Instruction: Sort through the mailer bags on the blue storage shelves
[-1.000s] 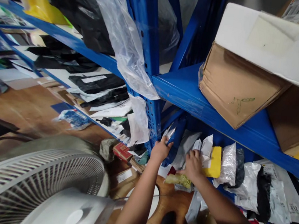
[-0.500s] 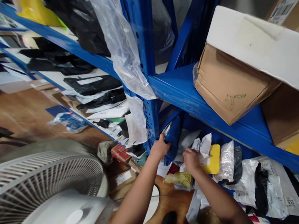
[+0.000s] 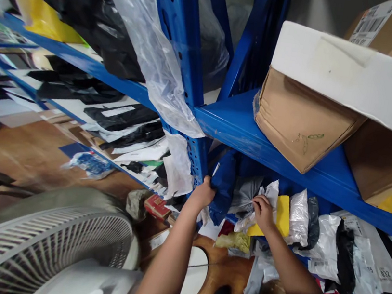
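Note:
Under the low shelf beam, my right hand (image 3: 263, 211) pinches the edge of a grey plastic mailer bag (image 3: 243, 192), and its creases gather at the fingertips. My left hand (image 3: 204, 194) is closed beside the blue upright, at the left edge of a dark blue mailer bag (image 3: 223, 185). What those fingers grip is mostly hidden; a whitish scrap shows just below them. Right of the grey bag stand a yellow envelope (image 3: 282, 215) and a white bubble mailer (image 3: 298, 215).
A blue perforated post (image 3: 179, 57) with plastic film hanging on it rises left of centre. Cardboard boxes (image 3: 305, 123) rest on the shelf above my hands. A large fan (image 3: 87, 243) stands at lower left. A crumpled yellow-green bag (image 3: 234, 241) lies below my hands.
My right hand has moved slightly right and pulls the grey bag's edge taut. My left hand has shifted a little left, and more of the blue bag shows between the hands.

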Motion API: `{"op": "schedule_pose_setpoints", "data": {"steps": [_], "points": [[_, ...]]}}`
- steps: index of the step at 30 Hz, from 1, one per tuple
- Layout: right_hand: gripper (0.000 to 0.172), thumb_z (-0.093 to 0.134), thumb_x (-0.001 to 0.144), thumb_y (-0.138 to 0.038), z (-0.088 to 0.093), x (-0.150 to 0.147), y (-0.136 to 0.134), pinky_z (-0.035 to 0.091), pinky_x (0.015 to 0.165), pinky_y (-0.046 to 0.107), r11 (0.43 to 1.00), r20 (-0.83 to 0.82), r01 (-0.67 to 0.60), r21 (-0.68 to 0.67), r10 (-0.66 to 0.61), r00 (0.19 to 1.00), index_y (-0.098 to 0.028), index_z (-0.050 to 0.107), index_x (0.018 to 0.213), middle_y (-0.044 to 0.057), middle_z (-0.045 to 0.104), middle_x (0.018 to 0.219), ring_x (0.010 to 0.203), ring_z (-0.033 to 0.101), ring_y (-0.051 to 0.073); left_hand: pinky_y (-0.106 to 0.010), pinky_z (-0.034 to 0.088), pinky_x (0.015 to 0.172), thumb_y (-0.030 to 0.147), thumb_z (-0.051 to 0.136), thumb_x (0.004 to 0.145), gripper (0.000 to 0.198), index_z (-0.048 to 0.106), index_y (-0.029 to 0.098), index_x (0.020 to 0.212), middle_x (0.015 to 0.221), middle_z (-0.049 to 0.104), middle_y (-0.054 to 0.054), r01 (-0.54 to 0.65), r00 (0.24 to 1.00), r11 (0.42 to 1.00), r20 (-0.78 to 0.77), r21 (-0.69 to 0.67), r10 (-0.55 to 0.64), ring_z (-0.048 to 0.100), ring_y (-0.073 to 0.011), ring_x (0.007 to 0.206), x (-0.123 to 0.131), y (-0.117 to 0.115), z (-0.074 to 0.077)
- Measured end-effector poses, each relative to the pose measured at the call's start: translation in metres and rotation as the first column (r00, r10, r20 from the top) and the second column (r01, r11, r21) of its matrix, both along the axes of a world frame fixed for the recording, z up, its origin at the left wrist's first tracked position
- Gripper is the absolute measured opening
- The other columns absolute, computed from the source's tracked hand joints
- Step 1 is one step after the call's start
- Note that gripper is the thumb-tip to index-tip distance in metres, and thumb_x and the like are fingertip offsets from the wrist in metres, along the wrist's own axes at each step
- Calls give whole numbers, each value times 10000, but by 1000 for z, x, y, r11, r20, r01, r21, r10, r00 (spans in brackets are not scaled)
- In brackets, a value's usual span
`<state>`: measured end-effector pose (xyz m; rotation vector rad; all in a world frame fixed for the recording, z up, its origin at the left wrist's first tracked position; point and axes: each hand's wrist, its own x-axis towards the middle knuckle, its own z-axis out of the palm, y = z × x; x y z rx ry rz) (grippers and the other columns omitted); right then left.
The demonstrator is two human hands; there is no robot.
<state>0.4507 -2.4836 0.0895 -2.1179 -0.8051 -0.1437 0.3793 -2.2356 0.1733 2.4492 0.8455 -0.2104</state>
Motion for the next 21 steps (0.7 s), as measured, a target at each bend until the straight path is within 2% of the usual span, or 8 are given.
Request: {"op": "schedule_pose_setpoints", "data": {"steps": [3,6,8,10,13,16,19,21], "points": [[239,440,996,-264,0,3,0,545,945,363,995,-9,33,93,-32,999,-232,666,922,104,700,1018,1017,667,239,-400,531,897,135,412,935,456,443,103,1388,1140,755,-265,-12,1000,999,1,30,12,743,-357,1101,3,-4,4],[249,428,1003,-269,0,1,11,545,950,368,983,19,92,159,-96,995,-224,664,936,110,702,1017,1019,667,239,-422,538,907,113,350,951,496,401,62,1441,1197,721,-299,-41,999,997,1,65,42,739,-364,1119,9,-23,2],[273,415,1021,-258,0,-3,22,539,963,358,988,70,26,151,-37,997,-221,679,963,110,707,1038,1033,670,229,-429,541,925,108,303,967,503,396,68,1460,1271,681,-308,-52,999,995,3,85,52,726,-363,1156,11,-42,-2],[278,424,1033,-242,-3,-8,31,542,949,339,988,132,-104,111,89,987,-222,697,988,103,711,1054,1029,674,218,-436,543,941,99,259,979,494,436,102,1440,1333,639,-294,-53,999,991,-1,123,53,718,-357,1177,11,-58,-7],[242,466,1029,-219,-9,-11,35,549,895,321,975,211,-207,75,187,959,-226,707,1005,93,710,1045,998,675,213,-440,543,965,231,402,1007,444,441,130,1437,1381,584,-274,-20,999,989,-29,147,25,710,-370,1185,5,-67,-11],[222,464,1031,-219,-21,-9,26,551,851,326,984,250,-118,130,83,965,-224,682,993,90,693,1002,955,668,216,-402,546,956,335,646,918,664,360,134,1483,1395,556,-267,-11,999,997,-41,76,14,720,-357,1156,-5,-58,-13],[224,425,1043,-234,-32,-5,13,554,847,353,968,246,75,241,-135,960,-225,641,986,88,663,961,924,652,224,-383,554,907,246,600,921,584,369,136,1446,1347,590,-243,-63,998,997,-4,54,64,737,-322,1099,-17,-47,-16],[210,422,1041,-244,-36,-3,8,553,858,370,951,250,135,277,-207,946,-225,624,991,89,648,963,928,642,231,-393,557,878,206,558,920,519,396,133,1407,1329,603,-237,-95,995,993,32,77,93,738,-325,1078,-22,-44,-20]]}}
